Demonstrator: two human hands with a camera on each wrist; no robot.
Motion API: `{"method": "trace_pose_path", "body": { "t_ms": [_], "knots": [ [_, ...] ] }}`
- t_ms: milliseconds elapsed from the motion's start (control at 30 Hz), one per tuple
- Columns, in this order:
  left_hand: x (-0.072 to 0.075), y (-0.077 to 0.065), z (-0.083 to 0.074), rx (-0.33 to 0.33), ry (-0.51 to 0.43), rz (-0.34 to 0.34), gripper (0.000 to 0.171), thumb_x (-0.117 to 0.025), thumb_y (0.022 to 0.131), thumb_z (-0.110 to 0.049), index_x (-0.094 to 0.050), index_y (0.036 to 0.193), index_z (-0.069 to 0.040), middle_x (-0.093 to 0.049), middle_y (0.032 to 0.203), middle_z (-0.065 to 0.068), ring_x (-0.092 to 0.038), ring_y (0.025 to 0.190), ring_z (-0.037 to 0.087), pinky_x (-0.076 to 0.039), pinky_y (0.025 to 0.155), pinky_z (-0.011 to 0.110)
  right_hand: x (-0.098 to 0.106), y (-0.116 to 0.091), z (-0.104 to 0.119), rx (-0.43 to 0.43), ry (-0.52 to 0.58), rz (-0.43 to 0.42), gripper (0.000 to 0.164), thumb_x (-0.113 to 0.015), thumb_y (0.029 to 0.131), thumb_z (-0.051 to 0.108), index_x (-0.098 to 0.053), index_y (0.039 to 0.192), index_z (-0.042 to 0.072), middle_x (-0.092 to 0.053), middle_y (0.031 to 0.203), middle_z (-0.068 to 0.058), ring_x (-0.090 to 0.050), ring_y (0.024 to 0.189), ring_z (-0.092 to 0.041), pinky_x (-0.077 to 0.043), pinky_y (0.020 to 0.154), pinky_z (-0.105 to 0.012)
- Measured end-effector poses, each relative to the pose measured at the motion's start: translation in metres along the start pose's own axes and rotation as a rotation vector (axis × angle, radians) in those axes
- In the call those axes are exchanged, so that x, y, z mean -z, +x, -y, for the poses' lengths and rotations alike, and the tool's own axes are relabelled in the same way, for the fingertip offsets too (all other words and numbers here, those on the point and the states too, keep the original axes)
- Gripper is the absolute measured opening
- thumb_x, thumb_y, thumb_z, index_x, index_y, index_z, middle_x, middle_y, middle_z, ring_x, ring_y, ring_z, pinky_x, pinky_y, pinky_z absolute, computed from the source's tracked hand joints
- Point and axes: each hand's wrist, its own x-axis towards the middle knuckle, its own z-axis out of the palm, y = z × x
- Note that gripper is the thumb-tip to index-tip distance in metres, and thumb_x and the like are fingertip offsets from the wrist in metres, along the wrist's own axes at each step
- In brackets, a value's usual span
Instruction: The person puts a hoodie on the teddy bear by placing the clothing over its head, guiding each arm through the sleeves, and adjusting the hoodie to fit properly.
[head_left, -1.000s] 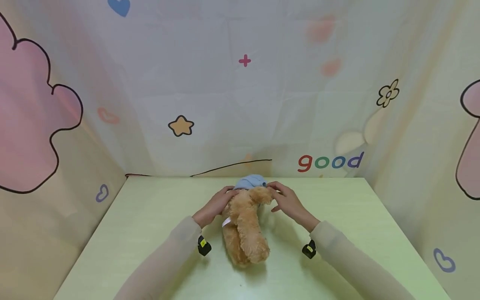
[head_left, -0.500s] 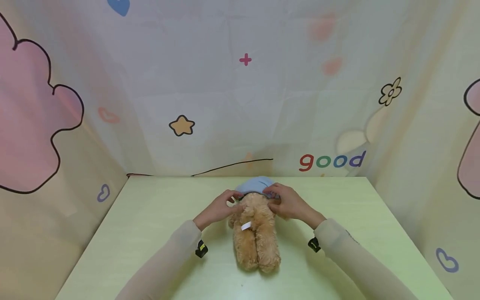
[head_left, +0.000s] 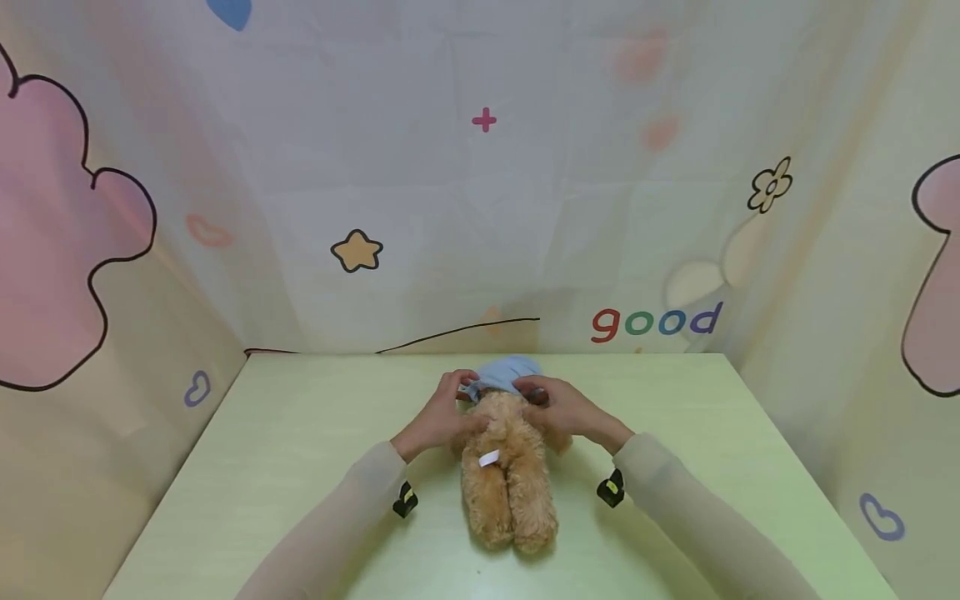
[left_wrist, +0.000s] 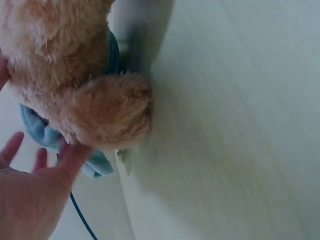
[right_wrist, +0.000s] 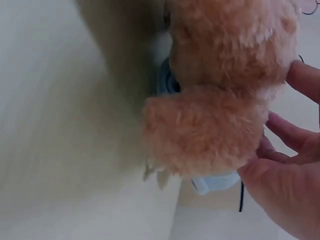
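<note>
A tan furry plush toy (head_left: 512, 500) lies on the table, its two legs toward me and a white tag (head_left: 489, 458) on its back. Light blue cloth (head_left: 510, 372) covers its far end, so I cannot make out a head. My left hand (head_left: 444, 417) holds the toy's left side, thumb on the fur and bent fingers at the cloth edge. On the other side, my right hand (head_left: 572, 410) grips the toy the same way, fingertips on the cloth. In the right wrist view, thumb and fingers touch a furry limb (right_wrist: 205, 132); blue cloth shows behind it.
The pale green table (head_left: 315, 467) extends on both sides of the toy. A printed curtain (head_left: 420, 183) stands right behind the table's far edge, with more of it to the left and right. Black wrist devices (head_left: 406, 500) hang below both sleeves.
The plush toy has turned from tilted on its side to straight, legs side by side. Both hands have shifted to the blue cloth's near edge; the cloth has bunched slightly.
</note>
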Motion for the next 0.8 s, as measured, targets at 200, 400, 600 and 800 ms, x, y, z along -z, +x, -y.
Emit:
{"method": "trace_pose_path", "body": {
  "t_ms": [200,400,600,800],
  "knots": [
    [0.013,0.006,-0.003,0.039,0.009,0.038,0.077,-0.076,0.086,-0.026,-0.036,0.151,-0.022,-0.04,0.15,0.007,-0.05,0.128,0.028,-0.049,0.096,0.046,-0.008,-0.001,-0.006,-0.032,0.2,0.021,0.063,-0.07,0.091,0.026,-0.044,0.147,0.014,-0.051,0.144,-0.011,-0.05,0.128,-0.031,-0.044,0.104,-0.05],
    [0.012,0.008,-0.005,0.019,0.105,0.143,0.058,-0.075,0.088,-0.026,-0.05,0.138,-0.012,-0.057,0.129,0.007,-0.056,0.113,0.022,-0.048,0.094,0.041,-0.014,-0.004,-0.007,0.044,0.092,0.077,0.076,-0.08,0.083,0.024,-0.042,0.147,0.006,-0.053,0.14,-0.014,-0.052,0.125,-0.032,-0.042,0.105,-0.051],
    [-0.002,0.003,-0.005,-0.12,0.263,0.106,0.02,-0.076,0.086,-0.022,-0.062,0.096,-0.013,-0.058,0.085,-0.002,-0.048,0.076,0.01,-0.04,0.069,0.025,-0.027,-0.006,-0.014,0.137,-0.053,0.01,0.038,-0.079,0.081,0.01,-0.059,0.113,0.008,-0.062,0.097,-0.003,-0.054,0.087,-0.014,-0.047,0.079,-0.03],
    [-0.013,-0.006,-0.008,-0.321,0.549,-0.014,0.029,-0.073,0.082,-0.012,-0.049,0.068,-0.018,-0.039,0.063,-0.009,-0.034,0.065,0.01,-0.029,0.069,0.028,-0.041,-0.007,-0.02,0.369,-0.378,-0.139,0.024,-0.075,0.079,0.01,-0.053,0.079,0.019,-0.047,0.068,0.009,-0.039,0.063,-0.006,-0.033,0.062,-0.022]
  ]
}}
